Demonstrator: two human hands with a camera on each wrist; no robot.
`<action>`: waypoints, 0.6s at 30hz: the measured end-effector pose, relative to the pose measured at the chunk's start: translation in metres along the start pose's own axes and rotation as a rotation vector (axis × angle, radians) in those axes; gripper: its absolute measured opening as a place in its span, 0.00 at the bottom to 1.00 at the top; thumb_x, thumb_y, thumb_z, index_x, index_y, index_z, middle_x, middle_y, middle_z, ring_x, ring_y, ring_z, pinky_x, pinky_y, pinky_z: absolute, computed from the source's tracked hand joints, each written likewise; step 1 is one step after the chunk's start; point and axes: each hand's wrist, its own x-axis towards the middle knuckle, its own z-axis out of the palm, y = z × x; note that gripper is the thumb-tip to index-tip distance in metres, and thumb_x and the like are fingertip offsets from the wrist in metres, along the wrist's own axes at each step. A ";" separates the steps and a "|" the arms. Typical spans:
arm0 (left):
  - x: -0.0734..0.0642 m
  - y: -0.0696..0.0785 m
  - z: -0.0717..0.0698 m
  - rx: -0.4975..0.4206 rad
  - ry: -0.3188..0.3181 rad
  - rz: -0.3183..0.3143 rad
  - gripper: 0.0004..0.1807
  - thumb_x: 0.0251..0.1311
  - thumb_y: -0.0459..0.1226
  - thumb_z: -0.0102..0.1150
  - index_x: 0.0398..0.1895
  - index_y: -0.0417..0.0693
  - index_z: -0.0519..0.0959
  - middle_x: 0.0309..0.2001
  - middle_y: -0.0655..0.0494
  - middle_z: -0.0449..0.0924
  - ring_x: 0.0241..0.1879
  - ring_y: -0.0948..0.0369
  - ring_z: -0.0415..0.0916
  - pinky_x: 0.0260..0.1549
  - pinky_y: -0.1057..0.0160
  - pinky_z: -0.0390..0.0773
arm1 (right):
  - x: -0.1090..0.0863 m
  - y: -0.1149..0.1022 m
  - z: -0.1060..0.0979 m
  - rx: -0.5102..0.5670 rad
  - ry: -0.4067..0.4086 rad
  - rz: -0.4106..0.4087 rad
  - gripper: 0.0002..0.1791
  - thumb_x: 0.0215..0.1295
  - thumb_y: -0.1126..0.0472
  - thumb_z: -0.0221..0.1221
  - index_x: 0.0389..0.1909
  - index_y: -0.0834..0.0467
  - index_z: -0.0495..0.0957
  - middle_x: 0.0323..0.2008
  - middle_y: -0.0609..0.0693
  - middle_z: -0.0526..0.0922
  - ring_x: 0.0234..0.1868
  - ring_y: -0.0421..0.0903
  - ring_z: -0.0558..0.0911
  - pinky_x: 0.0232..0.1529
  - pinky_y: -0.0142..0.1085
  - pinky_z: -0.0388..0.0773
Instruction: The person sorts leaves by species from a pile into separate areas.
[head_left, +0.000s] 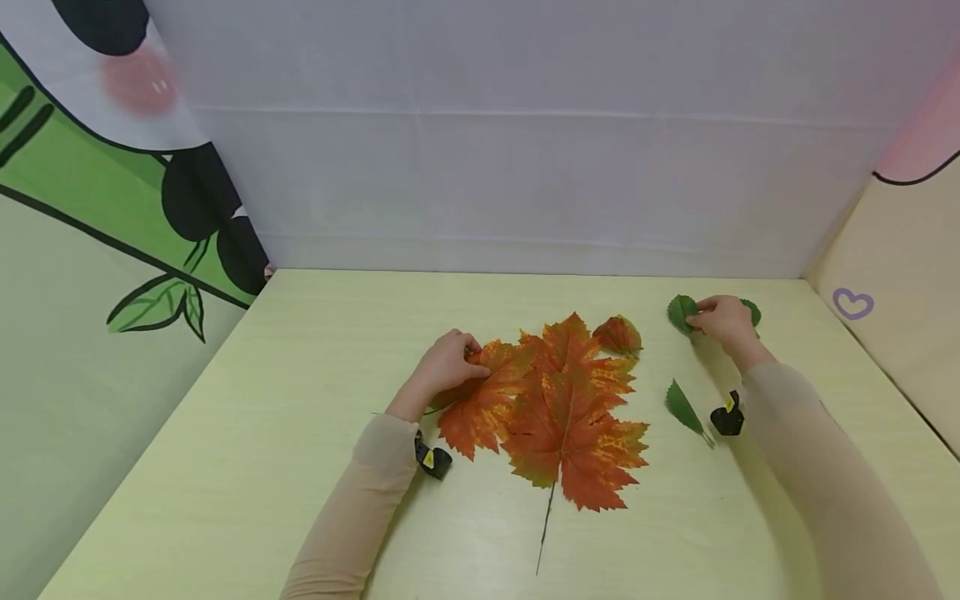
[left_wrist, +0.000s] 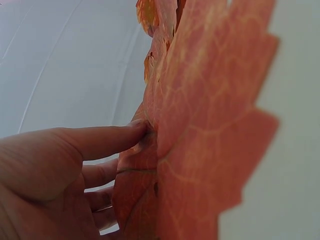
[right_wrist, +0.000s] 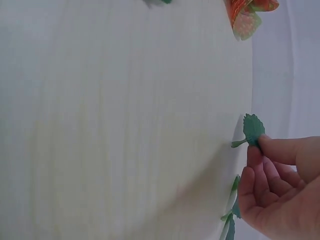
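My left hand (head_left: 448, 364) is at the left side of a spread of orange-red maple leaves (head_left: 566, 421). Its thumb and fingers pinch the edge of the leftmost maple leaf (head_left: 487, 400); in the left wrist view the thumb presses the red leaf surface (left_wrist: 200, 130), with the other fingers partly behind it. At the far right of the table my right hand (head_left: 726, 321) pinches a small green leaf (head_left: 681, 313) with a toothed edge, seen in the right wrist view as a green leaf (right_wrist: 253, 127) between thumb and fingertips. Behind that hand another green leaf (head_left: 751, 312) shows partly.
One green leaf (head_left: 682, 408) lies on the pale table (head_left: 225, 483) between the maple leaves and my right forearm. A curled orange leaf (head_left: 619, 335) sits at the back of the spread. A thin dark stem (head_left: 546, 525) points toward me. A white backdrop (head_left: 525, 192) rises behind the table.
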 end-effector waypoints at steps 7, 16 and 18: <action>0.001 -0.003 0.001 0.000 -0.001 -0.006 0.19 0.53 0.42 0.63 0.44 0.40 0.76 0.47 0.46 0.71 0.44 0.51 0.71 0.46 0.55 0.72 | 0.006 0.005 0.002 0.013 0.063 0.025 0.26 0.64 0.58 0.52 0.56 0.71 0.65 0.46 0.66 0.76 0.53 0.63 0.69 0.53 0.52 0.67; 0.002 -0.003 0.002 -0.009 0.006 -0.008 0.18 0.52 0.42 0.64 0.43 0.40 0.76 0.46 0.46 0.71 0.43 0.52 0.71 0.46 0.55 0.72 | 0.011 0.011 0.006 -0.073 0.158 0.041 0.22 0.64 0.57 0.53 0.50 0.72 0.70 0.50 0.69 0.71 0.54 0.67 0.65 0.55 0.55 0.62; 0.002 -0.003 0.002 -0.008 0.004 -0.009 0.18 0.52 0.43 0.64 0.42 0.40 0.76 0.46 0.46 0.71 0.43 0.52 0.71 0.46 0.55 0.72 | 0.011 0.012 0.006 -0.091 0.155 0.036 0.23 0.64 0.56 0.52 0.50 0.72 0.70 0.51 0.70 0.70 0.55 0.69 0.63 0.55 0.56 0.61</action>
